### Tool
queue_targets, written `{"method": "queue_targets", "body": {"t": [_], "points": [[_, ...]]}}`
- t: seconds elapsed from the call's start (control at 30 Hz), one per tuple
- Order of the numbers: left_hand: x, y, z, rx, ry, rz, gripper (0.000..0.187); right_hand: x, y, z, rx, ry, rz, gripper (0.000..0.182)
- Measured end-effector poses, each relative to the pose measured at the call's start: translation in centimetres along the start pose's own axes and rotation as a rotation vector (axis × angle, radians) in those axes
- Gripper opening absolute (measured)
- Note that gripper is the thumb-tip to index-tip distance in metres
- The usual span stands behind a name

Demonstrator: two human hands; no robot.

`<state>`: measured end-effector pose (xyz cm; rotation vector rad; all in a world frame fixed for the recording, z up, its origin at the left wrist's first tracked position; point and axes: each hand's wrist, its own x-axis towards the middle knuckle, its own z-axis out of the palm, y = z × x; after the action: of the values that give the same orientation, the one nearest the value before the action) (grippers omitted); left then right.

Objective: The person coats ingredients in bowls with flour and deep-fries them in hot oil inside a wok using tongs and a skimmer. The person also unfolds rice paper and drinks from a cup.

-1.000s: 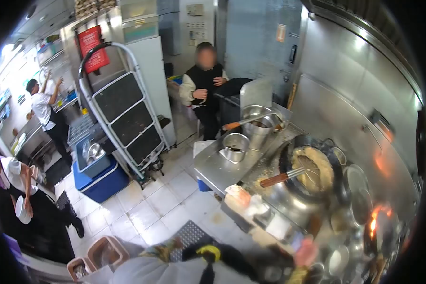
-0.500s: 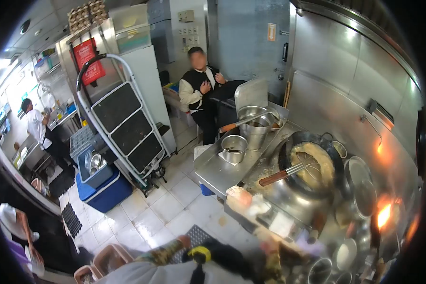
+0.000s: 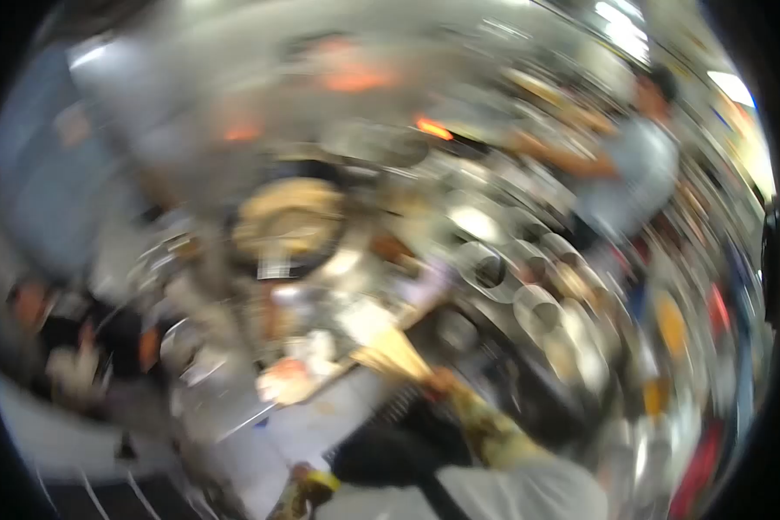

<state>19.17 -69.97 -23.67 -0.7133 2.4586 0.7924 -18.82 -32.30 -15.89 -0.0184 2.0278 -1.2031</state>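
Observation:
The view is heavily smeared by motion. My right hand is at the front of the cooking counter, beside a pale yellow, streaked, long object. Whether the fingers hold that object cannot be made out. My left hand hangs low, near a yellow band at my waist, its fingers blurred. Ahead sits a black wok with a tan, frothy content. A skimmer's brown handle leans over its near side. White and pinkish cloths lie at the counter's edge.
Several round metal containers stand on the right of the counter. A flame burns behind. A co-worker in a grey shirt reaches toward the stove at right. Another person is at the far left.
My view has swung to the right, so the wok now appears left of centre. The co-worker at the stove has come into view; the stepladder has gone out of it.

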Motion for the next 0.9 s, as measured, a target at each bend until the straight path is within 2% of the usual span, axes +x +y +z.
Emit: {"method": "queue_targets", "body": {"t": [0.1, 0.17, 0.27, 0.37, 0.47, 0.53, 0.6, 0.67, 0.77, 0.9], "points": [[2.6, -0.3, -2.0, -0.170, -0.023, 0.081, 0.030, -4.5, 4.1, 2.6, -0.150, 0.230, 0.125, 0.024], [4.2, 0.5, -3.4, -0.125, -0.099, 0.150, 0.029, -9.0, 6.7, 4.2, -0.427, 0.319, 0.165, 0.022], [5.9, 1.8, -5.0, -0.016, -0.164, 0.255, 0.027, -10.1, 19.7, 6.5, -0.577, 0.319, 0.218, 0.027], [7.5, 3.9, -6.0, 0.090, -0.194, 0.365, 0.026, -22.6, 15.4, 5.0, -0.033, 0.639, 0.429, 0.030], [8.4, 6.8, -6.2, 0.172, -0.229, 0.470, 0.024, -28.4, 16.6, 4.5, 0.022, 0.976, 0.442, 0.031], [8.6, 9.0, -5.9, 0.218, -0.254, 0.545, 0.023, -32.9, 15.4, 3.9, 0.000, 1.203, 0.387, 0.025], [8.2, 11.3, -4.9, 0.253, -0.292, 0.618, 0.022, -35.0, 17.4, 4.0, -0.132, 1.501, 0.256, 0.027], [7.5, 13.5, -3.5, 0.275, -0.334, 0.691, 0.021, -39.1, 15.8, 3.7, -0.160, 1.651, 0.238, 0.026], [6.2, 16.9, -1.0, 0.306, -0.406, 0.799, 0.020, -43.7, 14.9, 5.1, -0.040, 1.752, 0.102, 0.026], [4.0, 19.0, 0.9, 0.361, -0.476, 0.893, 0.019, -48.8, 14.5, 8.1, 0.061, 1.578, 0.027, 0.025]]}}
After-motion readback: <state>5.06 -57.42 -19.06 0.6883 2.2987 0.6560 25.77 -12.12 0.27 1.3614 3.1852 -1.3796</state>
